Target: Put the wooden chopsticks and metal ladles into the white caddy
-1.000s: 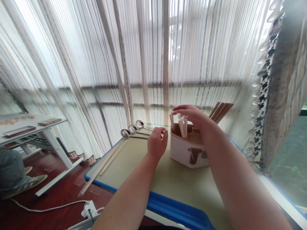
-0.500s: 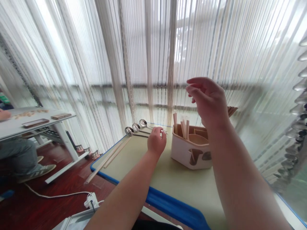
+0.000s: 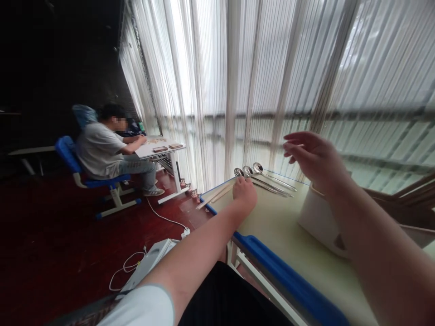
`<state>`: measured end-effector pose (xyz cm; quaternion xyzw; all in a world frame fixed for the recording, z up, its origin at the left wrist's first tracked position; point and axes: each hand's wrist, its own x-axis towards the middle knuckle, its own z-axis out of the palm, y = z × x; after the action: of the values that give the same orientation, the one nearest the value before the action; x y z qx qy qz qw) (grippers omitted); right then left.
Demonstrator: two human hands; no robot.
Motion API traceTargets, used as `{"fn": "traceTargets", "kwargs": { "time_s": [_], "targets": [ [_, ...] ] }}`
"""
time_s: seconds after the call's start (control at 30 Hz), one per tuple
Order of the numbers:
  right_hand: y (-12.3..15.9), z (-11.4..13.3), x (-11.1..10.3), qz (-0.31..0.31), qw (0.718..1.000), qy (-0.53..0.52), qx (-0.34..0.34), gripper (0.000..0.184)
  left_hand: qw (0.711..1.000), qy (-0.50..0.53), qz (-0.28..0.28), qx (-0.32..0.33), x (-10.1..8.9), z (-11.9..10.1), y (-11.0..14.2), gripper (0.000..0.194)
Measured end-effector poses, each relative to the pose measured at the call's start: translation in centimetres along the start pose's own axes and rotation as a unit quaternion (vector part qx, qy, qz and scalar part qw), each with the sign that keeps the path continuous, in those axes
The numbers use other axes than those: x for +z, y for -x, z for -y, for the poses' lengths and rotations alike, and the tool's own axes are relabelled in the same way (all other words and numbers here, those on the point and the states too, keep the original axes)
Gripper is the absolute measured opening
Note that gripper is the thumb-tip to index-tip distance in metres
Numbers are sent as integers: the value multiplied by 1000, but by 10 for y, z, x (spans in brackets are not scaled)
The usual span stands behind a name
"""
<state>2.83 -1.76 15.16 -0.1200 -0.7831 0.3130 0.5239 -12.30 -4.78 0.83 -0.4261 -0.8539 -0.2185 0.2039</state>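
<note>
My left hand [image 3: 244,194] reaches low over the table [image 3: 272,222], fingers bent downward and apart, beside the ladle heads and the near ends of long wooden chopsticks [image 3: 217,194]. Its fingertips are partly hidden, and I cannot tell whether they touch anything. Three long-handled metal ladles lie side by side: a perforated ladle [image 3: 239,172], a middle ladle [image 3: 248,170] and a far ladle [image 3: 258,168]. My right hand [image 3: 314,156] hangs in the air, loosely curled with nothing visible in it. Below it stands a white utensil holder [image 3: 316,222], partly covered by my forearm.
A blue raised edge [image 3: 272,262] runs along my side of the table. Pleated curtains [image 3: 238,90] hang behind. To the left a seated person [image 3: 102,149] works at another table [image 3: 146,151]. A power strip [image 3: 185,232] and cable lie on the red floor.
The view has swung left, bringing the seated person into sight. My left hand has moved from the ladle handles toward the ladle heads and chopsticks. My right hand stays raised.
</note>
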Motion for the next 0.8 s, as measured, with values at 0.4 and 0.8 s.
{"fn": "traceTargets", "kwargs": {
  "time_s": [0.4,0.8],
  "targets": [
    [4,-33,22,161,967,179,77,30,993,-66,58,-74,14,19,13,32],
    [1,-25,7,155,960,198,127,31,996,-62,60,-23,13,22,15,29]
  ]
}}
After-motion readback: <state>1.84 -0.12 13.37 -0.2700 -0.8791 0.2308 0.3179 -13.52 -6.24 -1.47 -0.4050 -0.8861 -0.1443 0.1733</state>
